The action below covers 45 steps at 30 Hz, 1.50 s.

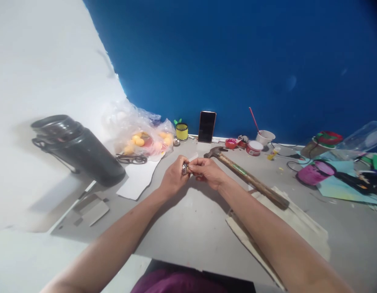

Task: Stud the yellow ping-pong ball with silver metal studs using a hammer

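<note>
Over the middle of the grey table, my left hand (175, 176) is closed round a small round metallic piece (185, 169) with a shiny, patterned surface. My right hand (208, 172) meets it from the other side, thumb and forefinger pinched together at the piece's edge. Whatever lies between those right fingertips is too small to make out. A claw hammer (252, 179) with a wooden handle lies just right of my right hand, its handle end on a folded cream cloth (298, 228). White paper (141, 177) lies to the left of my left hand.
A large dark flask (81, 150) stands at the left beside eyeglasses (131, 159) and a plastic bag of yellow-orange pieces (139, 140). Along the blue wall are a yellow tub (181, 132), phone (207, 127), paint jar (254, 148) and white cup (265, 137). A pink-purple container (315, 172) lies right.
</note>
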Available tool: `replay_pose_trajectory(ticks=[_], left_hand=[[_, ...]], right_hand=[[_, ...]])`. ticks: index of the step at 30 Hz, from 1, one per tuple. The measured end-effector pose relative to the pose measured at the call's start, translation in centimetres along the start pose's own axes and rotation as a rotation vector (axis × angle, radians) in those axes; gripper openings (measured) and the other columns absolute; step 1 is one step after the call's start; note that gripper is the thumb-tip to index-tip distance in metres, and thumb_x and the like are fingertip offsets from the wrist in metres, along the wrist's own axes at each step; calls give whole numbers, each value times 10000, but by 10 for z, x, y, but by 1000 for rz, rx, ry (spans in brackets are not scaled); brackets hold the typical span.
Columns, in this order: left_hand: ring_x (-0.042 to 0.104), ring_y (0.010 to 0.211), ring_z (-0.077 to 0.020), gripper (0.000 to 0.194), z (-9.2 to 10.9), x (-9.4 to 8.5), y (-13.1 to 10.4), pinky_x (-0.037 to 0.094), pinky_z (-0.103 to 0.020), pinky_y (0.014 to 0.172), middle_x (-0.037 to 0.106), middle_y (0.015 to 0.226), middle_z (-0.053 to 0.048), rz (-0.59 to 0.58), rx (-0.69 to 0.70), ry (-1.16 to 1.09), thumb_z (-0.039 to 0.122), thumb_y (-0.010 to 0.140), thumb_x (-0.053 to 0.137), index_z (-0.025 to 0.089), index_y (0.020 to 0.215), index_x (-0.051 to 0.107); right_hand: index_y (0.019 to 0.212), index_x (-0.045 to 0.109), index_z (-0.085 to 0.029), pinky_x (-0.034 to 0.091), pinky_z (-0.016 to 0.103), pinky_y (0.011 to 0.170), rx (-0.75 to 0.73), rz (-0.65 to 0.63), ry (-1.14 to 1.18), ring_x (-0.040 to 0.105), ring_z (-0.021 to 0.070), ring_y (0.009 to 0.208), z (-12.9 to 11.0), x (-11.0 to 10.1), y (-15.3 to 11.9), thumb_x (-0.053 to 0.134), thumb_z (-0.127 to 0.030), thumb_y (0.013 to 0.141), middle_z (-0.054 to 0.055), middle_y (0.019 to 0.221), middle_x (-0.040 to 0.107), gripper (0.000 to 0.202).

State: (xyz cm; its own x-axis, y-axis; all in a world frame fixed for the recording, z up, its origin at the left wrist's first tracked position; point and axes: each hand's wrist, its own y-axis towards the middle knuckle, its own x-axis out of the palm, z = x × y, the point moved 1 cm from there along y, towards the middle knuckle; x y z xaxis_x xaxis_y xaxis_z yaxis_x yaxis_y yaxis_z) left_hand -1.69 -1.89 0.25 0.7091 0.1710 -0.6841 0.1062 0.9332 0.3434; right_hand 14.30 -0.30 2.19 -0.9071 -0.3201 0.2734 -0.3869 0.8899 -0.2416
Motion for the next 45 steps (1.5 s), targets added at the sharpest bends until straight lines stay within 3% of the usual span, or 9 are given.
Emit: replay_pose_trajectory(ticks=[20, 29, 35, 45], left_hand=[[611, 716, -214, 156, 8, -6, -5, 445, -327, 650, 626, 827, -3, 7, -12, -42, 252, 809, 558, 242, 945, 483], [592, 690, -193, 152, 13, -6, -5, 428, -305, 629, 597, 787, 19, 39, -55, -100, 269, 829, 572, 244, 935, 466], [596, 693, -200, 157, 12, -6, -5, 429, -313, 633, 604, 788, 15, 30, -47, -107, 274, 824, 567, 245, 939, 465], [559, 668, -177, 174, 14, -9, -9, 396, -289, 601, 583, 759, 35, 28, -68, -140, 223, 769, 576, 241, 903, 468]], right_hand=[[670, 700, -172, 388, 217, 518, 27, -7, 43, 535, 105, 627, 3, 3, 3, 914, -295, 503, 2, 667, 660, 298], [654, 685, -162, 369, 215, 522, 5, -49, 121, 536, 100, 623, 4, 6, 1, 955, -363, 490, 6, 681, 661, 375], [656, 686, -164, 363, 220, 524, 9, -40, 100, 502, 88, 589, 3, 6, 0, 940, -350, 498, -1, 668, 657, 353], [662, 678, -188, 426, 234, 560, -52, 33, -23, 577, 123, 664, -1, 11, -2, 857, -285, 537, 2, 699, 674, 238]])
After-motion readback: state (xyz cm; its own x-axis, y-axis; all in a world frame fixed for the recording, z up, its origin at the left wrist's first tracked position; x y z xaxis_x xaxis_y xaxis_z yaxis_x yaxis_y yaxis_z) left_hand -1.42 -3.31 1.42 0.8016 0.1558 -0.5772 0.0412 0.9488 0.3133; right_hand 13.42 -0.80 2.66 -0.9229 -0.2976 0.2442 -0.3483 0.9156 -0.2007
